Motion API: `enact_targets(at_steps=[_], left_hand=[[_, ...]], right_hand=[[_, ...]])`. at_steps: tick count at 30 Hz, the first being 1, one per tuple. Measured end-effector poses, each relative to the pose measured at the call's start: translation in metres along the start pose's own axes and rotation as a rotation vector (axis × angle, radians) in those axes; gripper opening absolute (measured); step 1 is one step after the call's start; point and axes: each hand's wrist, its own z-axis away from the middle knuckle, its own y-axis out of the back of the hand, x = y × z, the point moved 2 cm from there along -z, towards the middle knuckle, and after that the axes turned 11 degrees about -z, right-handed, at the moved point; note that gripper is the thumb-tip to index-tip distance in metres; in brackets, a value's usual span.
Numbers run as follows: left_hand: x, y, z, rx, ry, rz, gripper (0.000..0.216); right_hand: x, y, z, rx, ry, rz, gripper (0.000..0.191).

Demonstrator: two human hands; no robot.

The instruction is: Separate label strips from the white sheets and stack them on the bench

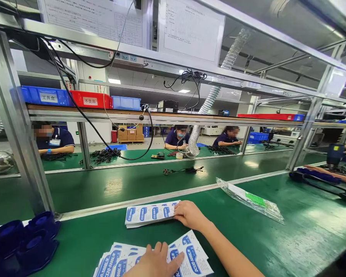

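Note:
At the front of the green bench, my left hand (157,261) lies with fingers spread over a fanned-out pile of printed label sheets (109,265). These sheets are white with blue print, and the pile runs out of view at the bottom. Further back, my right hand (190,214) grips the right end of a neater stack of label sheets (150,214), its fingertips curled at the edge. The stack lies on the bench, apart from the front pile. My left palm hides part of the sheets beneath it.
Dark blue plastic parts (36,244) stand at the left. A clear bag (252,200) with a green label lies to the right. A metal frame post (23,123) rises at left. Beyond the rail, a cable bundle (184,170) rests on the belt; co-workers sit behind it.

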Motion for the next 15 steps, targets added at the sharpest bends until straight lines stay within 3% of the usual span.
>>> enact_targets(at_steps=[4,7,10,12,15], left_hand=[[0.002,-0.006,-0.001,0.003,0.004,0.079,0.103],[0.003,-0.007,0.001,0.077,0.001,0.129,0.082],[0.011,0.003,0.015,0.262,-0.055,0.283,0.066],[0.02,0.015,0.036,0.359,-0.144,0.35,0.069],[0.029,0.041,0.082,0.545,-0.307,0.229,0.054]], right_hand=[[0.003,0.0,0.002,0.025,-0.036,-0.043,0.018],[-0.003,0.008,0.003,0.108,-0.051,-0.058,0.029],[-0.023,0.024,0.005,0.194,-0.028,-0.112,0.032],[-0.045,0.033,0.008,0.133,0.036,-0.179,0.032],[-0.081,0.04,0.016,-0.101,0.09,-0.298,0.026]])
